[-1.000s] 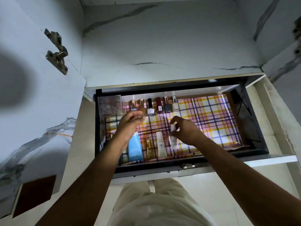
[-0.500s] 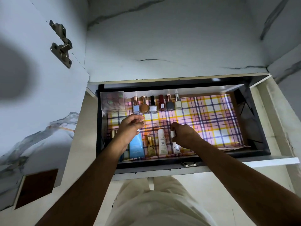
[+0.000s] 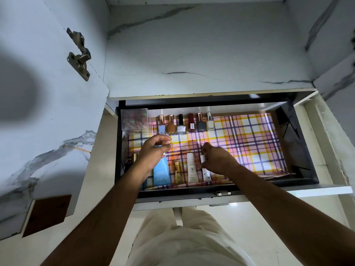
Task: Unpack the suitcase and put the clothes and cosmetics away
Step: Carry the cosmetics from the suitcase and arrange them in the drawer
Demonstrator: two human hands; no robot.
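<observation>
An open black drawer (image 3: 294,143) lined with plaid paper (image 3: 249,143) holds cosmetics. Several nail polish bottles (image 3: 181,124) stand in a row along the back, beside a clear box (image 3: 135,120) in the back left corner. At the front lie a blue tube (image 3: 161,173), a gold tube (image 3: 178,172) and a white tube (image 3: 191,169). My right hand (image 3: 219,161) pinches a small white tube (image 3: 203,159) just right of them, low over the liner. My left hand (image 3: 153,150) hovers over the blue tube with loosely curled fingers, holding nothing.
The right half of the liner is bare. A gold-capped item (image 3: 135,157) is partly hidden behind my left wrist. The cabinet door with a metal hinge (image 3: 79,54) stands open on the left. My white trousers (image 3: 182,237) are below the drawer front.
My left hand let go of the brown nail polish bottle in the back row and drew back toward the front. My right hand lowered the small white tube toward the front row.
</observation>
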